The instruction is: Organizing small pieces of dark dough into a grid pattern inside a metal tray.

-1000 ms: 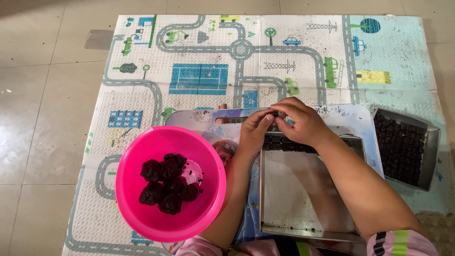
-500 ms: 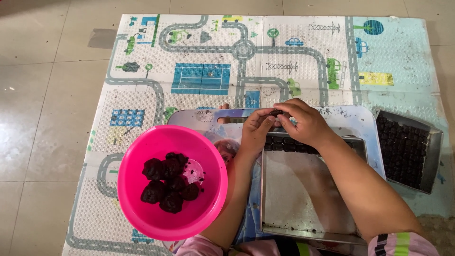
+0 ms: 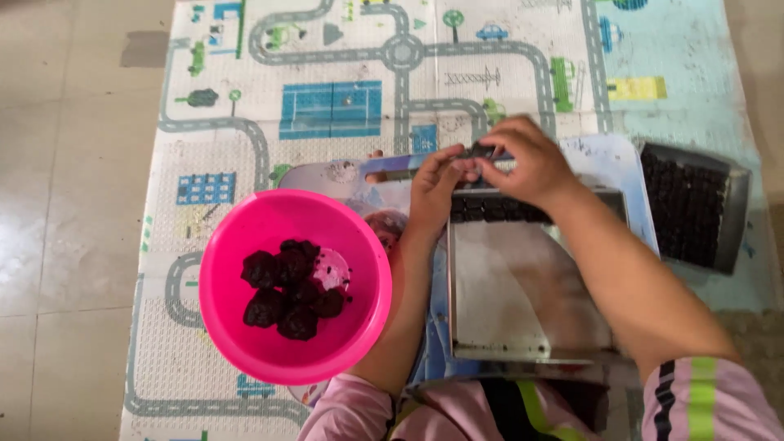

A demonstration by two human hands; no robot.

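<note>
Hands (image 3: 482,167) meeting fingertip to fingertip, pinching dark piece (image 3: 482,152), above steel tray (image 3: 523,278)

Both hands meet at the far edge of a steel tray (image 3: 523,302): the left hand (image 3: 433,192) and right hand (image 3: 527,167) pinch a small dark piece (image 3: 482,152) between their fingertips. At nine o'clock from the tray sits a pink bowl (image 3: 245,245) of dark lumps (image 3: 290,287); at three o'clock, a second tray (image 3: 735,212) filled with dark pieces.
</note>
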